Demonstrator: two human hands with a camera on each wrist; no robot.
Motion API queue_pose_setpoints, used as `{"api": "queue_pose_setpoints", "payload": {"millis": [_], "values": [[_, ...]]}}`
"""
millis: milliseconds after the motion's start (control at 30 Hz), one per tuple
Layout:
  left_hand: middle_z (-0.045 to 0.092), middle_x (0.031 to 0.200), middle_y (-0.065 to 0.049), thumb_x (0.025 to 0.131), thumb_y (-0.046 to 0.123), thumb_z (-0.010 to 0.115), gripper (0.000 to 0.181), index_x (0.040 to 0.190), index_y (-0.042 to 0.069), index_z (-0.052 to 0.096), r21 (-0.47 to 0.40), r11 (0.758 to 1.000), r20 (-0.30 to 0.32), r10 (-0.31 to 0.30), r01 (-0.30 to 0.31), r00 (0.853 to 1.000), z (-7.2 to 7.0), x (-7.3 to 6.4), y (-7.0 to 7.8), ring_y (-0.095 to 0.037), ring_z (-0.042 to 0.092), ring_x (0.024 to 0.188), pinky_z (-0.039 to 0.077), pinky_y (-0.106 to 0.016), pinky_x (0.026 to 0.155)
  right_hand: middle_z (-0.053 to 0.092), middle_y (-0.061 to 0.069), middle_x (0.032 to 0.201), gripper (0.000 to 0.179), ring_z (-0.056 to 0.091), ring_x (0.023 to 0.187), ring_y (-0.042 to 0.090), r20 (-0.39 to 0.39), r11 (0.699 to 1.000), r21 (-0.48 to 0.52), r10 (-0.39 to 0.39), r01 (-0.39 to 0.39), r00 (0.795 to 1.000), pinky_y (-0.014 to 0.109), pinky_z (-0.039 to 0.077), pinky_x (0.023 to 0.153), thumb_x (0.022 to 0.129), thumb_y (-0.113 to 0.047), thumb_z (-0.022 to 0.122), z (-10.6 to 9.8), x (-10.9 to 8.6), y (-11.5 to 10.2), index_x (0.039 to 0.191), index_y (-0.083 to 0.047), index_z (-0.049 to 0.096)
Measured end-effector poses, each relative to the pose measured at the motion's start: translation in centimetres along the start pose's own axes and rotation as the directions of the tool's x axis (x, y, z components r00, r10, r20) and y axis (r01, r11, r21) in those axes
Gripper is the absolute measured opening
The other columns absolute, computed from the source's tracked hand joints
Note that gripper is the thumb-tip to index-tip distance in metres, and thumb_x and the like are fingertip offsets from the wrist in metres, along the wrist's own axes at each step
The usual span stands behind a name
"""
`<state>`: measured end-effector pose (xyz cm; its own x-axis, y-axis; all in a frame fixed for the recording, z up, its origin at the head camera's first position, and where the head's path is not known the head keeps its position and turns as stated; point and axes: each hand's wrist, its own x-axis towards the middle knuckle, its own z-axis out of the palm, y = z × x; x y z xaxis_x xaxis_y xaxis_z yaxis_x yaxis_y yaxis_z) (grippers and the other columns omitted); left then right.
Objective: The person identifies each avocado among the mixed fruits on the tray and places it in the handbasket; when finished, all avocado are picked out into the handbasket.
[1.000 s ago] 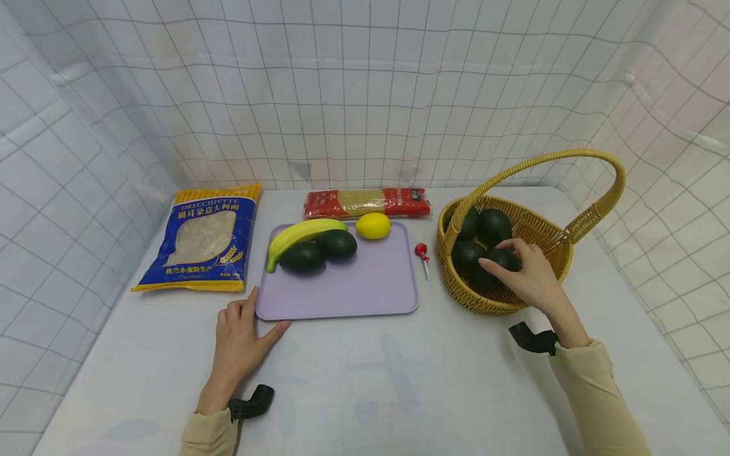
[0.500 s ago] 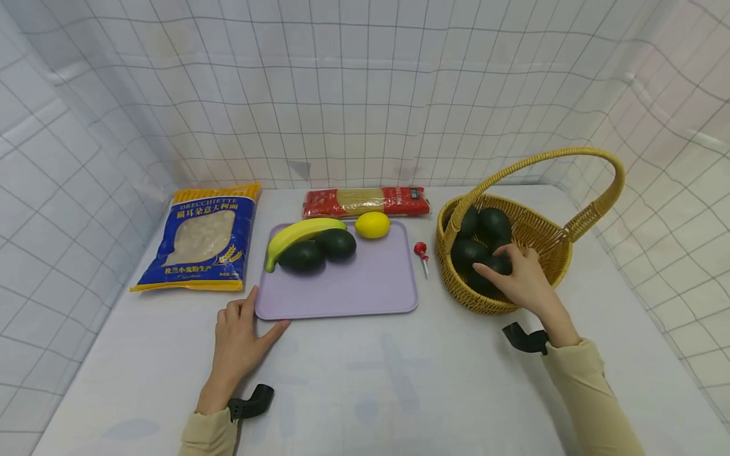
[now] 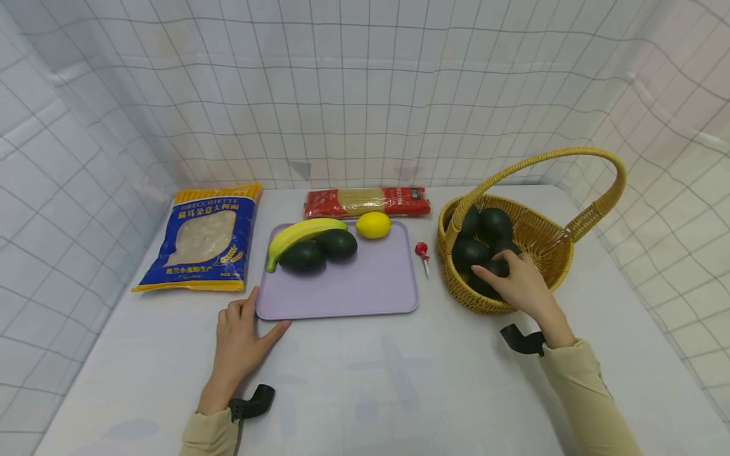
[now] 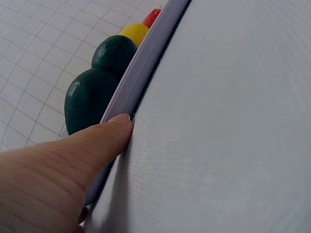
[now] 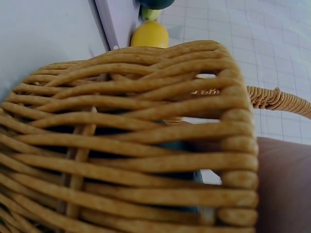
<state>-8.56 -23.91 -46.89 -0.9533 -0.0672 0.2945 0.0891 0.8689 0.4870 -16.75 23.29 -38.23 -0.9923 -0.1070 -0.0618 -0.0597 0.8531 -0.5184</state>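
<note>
My right hand (image 3: 521,282) reaches over the near rim of the wicker basket (image 3: 544,221), its thumb and fingers pinching a dark green avocado (image 3: 497,268) inside. Several more avocados (image 3: 493,225) sit around it. In the right wrist view, the basket's woven wall (image 5: 146,145) hides most of the hand. My left hand (image 3: 239,335) lies at the near left corner of the lilac tray (image 3: 365,285), forefinger along the left edge and thumb against the front edge. Close up, the left thumb (image 4: 97,141) touches the tray's side. On the tray are a banana (image 3: 299,235), two avocados (image 3: 302,256) and a lemon (image 3: 373,225).
A blue bag of orecchiette (image 3: 205,234) lies left of the tray. Behind the tray is a red packet of noodles (image 3: 367,202). A red lollipop (image 3: 421,249) lies between tray and basket. The basket's tall handle (image 3: 570,153) arches over its right side.
My right hand has shifted slightly left and nearer inside the basket, uncovering another avocado behind its fingers. My left hand and the tray have stayed in place.
</note>
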Motion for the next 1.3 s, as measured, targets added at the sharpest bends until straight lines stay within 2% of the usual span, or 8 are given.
{"api": "queue_pose_setpoints", "payload": {"millis": [200, 400, 667, 833, 967, 1067, 1167, 1300], "values": [[0.041, 0.112, -0.030, 0.074, 0.032, 0.081, 0.089, 0.138, -0.011, 0.037, 0.005, 1.000, 0.001, -0.003, 0.003, 1.000, 0.1, 0.0, 0.0, -0.042, 0.036, 0.094, 0.028, -0.050, 0.078, 0.043, 0.038, 0.123, 0.073, 0.048, 0.103, 0.050, -0.012, 1.000, -0.031, -0.002, 0.002, 1.000, 0.057, 0.042, 0.078, 0.088, -0.060, 0.053, -0.1, 0.0, 0.0, 0.122, 0.005, 0.053], [0.041, 0.112, -0.029, 0.074, 0.032, 0.081, 0.089, 0.139, -0.011, 0.037, 0.006, 1.000, -0.001, 0.001, -0.001, 1.000, 0.1, 0.0, 0.0, -0.042, 0.036, 0.094, 0.028, -0.049, 0.077, 0.052, 0.032, 0.111, 0.069, 0.053, 0.093, 0.043, -0.055, 0.998, -0.066, -0.025, 0.022, 0.998, 0.052, 0.043, 0.072, 0.089, -0.057, 0.055, -0.2, -0.2, 0.0, 0.118, 0.005, 0.056], [0.041, 0.112, -0.029, 0.075, 0.031, 0.080, 0.088, 0.139, -0.010, 0.037, 0.008, 1.000, -0.002, 0.003, -0.003, 1.000, 0.0, 0.0, 0.1, -0.042, 0.035, 0.094, 0.028, -0.049, 0.078, 0.057, 0.027, 0.102, 0.060, 0.055, 0.091, 0.040, -0.085, 0.997, -0.053, -0.060, 0.056, 0.995, 0.051, 0.044, 0.071, 0.090, -0.051, 0.058, -0.4, -0.6, 0.2, 0.112, 0.005, 0.060], [0.041, 0.112, -0.029, 0.075, 0.032, 0.080, 0.089, 0.139, -0.010, 0.036, 0.006, 1.000, 0.001, 0.002, -0.002, 1.000, 0.1, 0.0, 0.1, -0.041, 0.035, 0.094, 0.028, -0.049, 0.078, 0.061, 0.023, 0.097, 0.054, 0.057, 0.088, 0.036, -0.128, 0.994, -0.058, -0.096, 0.090, 0.987, 0.050, 0.044, 0.071, 0.090, -0.047, 0.059, -0.8, -0.8, 0.3, 0.107, 0.004, 0.063], [0.041, 0.111, -0.029, 0.074, 0.032, 0.081, 0.089, 0.139, -0.010, 0.037, 0.006, 1.000, -0.006, 0.008, -0.008, 1.000, 0.1, -0.1, 0.0, -0.041, 0.036, 0.093, 0.028, -0.049, 0.077, 0.064, 0.017, 0.093, 0.049, 0.059, 0.080, 0.031, -0.166, 0.992, -0.064, -0.114, 0.105, 0.980, 0.046, 0.045, 0.065, 0.090, -0.045, 0.060, -1.1, -1.0, 0.2, 0.105, 0.001, 0.065], [0.041, 0.110, -0.029, 0.074, 0.031, 0.081, 0.089, 0.139, -0.011, 0.037, 0.004, 1.000, -0.012, 0.014, -0.014, 1.000, 0.1, -0.1, 0.0, -0.041, 0.036, 0.092, 0.028, -0.049, 0.077, 0.066, 0.011, 0.088, 0.042, 0.060, 0.074, 0.026, -0.215, 0.991, -0.067, -0.131, 0.120, 0.968, 0.041, 0.045, 0.059, 0.090, -0.043, 0.061, -1.2, -1.2, 0.0, 0.101, -0.003, 0.067], [0.041, 0.110, -0.029, 0.073, 0.031, 0.081, 0.089, 0.138, -0.011, 0.037, 0.004, 1.000, -0.014, 0.015, -0.015, 1.000, 0.1, -0.1, 0.0, -0.042, 0.036, 0.093, 0.028, -0.049, 0.077, 0.065, 0.006, 0.082, 0.032, 0.059, 0.069, 0.021, -0.283, 0.987, -0.060, -0.159, 0.148, 0.946, 0.037, 0.042, 0.055, 0.090, -0.038, 0.064, -1.1, -1.3, -0.2, 0.097, -0.007, 0.068], [0.041, 0.110, -0.029, 0.074, 0.031, 0.081, 0.089, 0.139, -0.010, 0.037, 0.006, 1.000, -0.008, 0.007, -0.007, 1.000, 0.1, -0.1, 0.0, -0.041, 0.036, 0.093, 0.028, -0.049, 0.077, 0.064, 0.002, 0.079, 0.020, 0.056, 0.066, 0.016, -0.407, 0.975, -0.042, -0.214, 0.216, 0.888, 0.033, 0.041, 0.056, 0.088, -0.030, 0.068, -0.6, -1.3, -0.4, 0.092, -0.010, 0.070]]}}
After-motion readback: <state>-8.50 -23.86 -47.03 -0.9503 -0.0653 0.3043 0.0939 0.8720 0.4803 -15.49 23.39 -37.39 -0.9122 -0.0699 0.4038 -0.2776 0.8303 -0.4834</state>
